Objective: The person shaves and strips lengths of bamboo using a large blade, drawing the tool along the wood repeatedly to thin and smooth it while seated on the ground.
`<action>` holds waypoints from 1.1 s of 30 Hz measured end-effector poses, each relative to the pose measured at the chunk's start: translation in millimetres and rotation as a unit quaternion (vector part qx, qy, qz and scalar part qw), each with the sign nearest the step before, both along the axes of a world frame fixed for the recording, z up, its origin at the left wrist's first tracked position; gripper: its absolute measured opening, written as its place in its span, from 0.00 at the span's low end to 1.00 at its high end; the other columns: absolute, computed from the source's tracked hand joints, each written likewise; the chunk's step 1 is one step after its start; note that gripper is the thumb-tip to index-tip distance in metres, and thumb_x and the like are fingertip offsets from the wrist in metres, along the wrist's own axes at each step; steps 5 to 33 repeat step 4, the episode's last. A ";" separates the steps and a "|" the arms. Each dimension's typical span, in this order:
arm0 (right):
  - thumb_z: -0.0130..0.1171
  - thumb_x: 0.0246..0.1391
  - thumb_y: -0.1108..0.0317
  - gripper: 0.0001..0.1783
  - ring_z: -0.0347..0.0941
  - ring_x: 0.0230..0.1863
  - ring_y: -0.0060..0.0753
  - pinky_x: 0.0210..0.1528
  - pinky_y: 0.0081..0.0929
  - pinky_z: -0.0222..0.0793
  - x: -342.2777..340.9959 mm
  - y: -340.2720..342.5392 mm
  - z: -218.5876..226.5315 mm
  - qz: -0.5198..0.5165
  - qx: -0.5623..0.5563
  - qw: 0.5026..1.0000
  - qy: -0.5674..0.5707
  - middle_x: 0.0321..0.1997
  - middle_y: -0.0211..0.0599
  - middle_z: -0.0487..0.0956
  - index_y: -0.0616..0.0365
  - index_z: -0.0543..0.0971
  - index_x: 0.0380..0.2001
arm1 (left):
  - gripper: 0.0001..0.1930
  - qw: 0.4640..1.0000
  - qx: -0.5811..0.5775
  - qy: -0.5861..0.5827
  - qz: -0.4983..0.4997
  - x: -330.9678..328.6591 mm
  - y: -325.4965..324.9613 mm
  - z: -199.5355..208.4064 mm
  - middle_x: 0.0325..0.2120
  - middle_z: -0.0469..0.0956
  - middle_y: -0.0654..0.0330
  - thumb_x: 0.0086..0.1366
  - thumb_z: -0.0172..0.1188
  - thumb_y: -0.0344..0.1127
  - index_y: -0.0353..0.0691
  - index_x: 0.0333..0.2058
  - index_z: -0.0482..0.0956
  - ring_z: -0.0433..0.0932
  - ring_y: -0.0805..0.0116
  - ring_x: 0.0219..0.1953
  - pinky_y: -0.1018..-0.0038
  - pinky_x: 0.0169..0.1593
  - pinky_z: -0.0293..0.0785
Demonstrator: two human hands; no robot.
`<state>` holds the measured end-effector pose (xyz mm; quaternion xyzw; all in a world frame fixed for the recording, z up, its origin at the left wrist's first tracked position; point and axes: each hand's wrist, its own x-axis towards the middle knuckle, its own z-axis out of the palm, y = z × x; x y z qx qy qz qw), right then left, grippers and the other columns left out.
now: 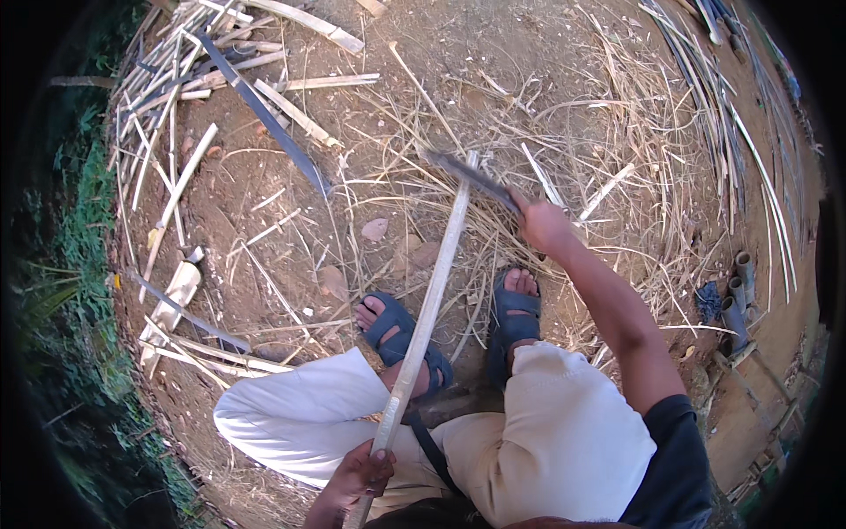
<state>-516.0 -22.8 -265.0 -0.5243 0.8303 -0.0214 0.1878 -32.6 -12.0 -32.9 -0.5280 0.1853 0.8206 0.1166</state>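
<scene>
My left hand (363,469), low in the head view near my lap, is closed round the near end of a long pale split-bamboo strip (432,304). The strip slants away between my sandalled feet, its far end raised over the shavings. In my right hand (548,229), fingers wrapped round the handle, is a knife with a long dark blade (476,179). Its blade lies across the strip close to the far tip, slightly blurred. Whether the edge bites into the bamboo I cannot tell.
Thin curled shavings (617,167) litter the ground ahead and right. A heap of split pieces (181,97) lies far left, with a long dark strip (273,128) beside it. Long thin strips (718,132) lie far right, near several hollow tubes (733,316). Green plants (92,238) border the left.
</scene>
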 end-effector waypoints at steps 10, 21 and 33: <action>0.54 0.52 0.70 0.35 0.81 0.32 0.55 0.36 0.47 0.77 -3.2 15.9 -3.4 0.005 0.021 1.000 0.021 0.31 0.52 0.82 0.44 0.64 0.66 | 0.15 0.998 -0.029 -0.040 -0.031 -5.1 2.2 7.2 0.19 0.63 0.67 0.72 0.53 0.48 0.40 0.40 0.71 0.57 0.81 0.14 0.82 0.17 0.54; 0.54 0.52 0.70 0.35 0.81 0.32 0.55 0.36 0.47 0.77 -3.2 15.9 -3.4 0.005 0.021 1.000 0.021 0.31 0.52 0.82 0.44 0.64 0.66 | 0.15 0.998 -0.029 -0.040 -0.031 -5.1 2.2 7.2 0.19 0.63 0.67 0.72 0.53 0.48 0.40 0.40 0.71 0.57 0.81 0.14 0.82 0.17 0.54; 0.54 0.52 0.70 0.35 0.81 0.32 0.55 0.36 0.47 0.77 -3.2 15.9 -3.4 0.005 0.021 1.000 0.021 0.31 0.52 0.82 0.44 0.64 0.66 | 0.15 0.998 -0.029 -0.040 -0.031 -5.1 2.2 7.2 0.19 0.63 0.67 0.72 0.53 0.48 0.40 0.40 0.71 0.57 0.81 0.14 0.82 0.17 0.54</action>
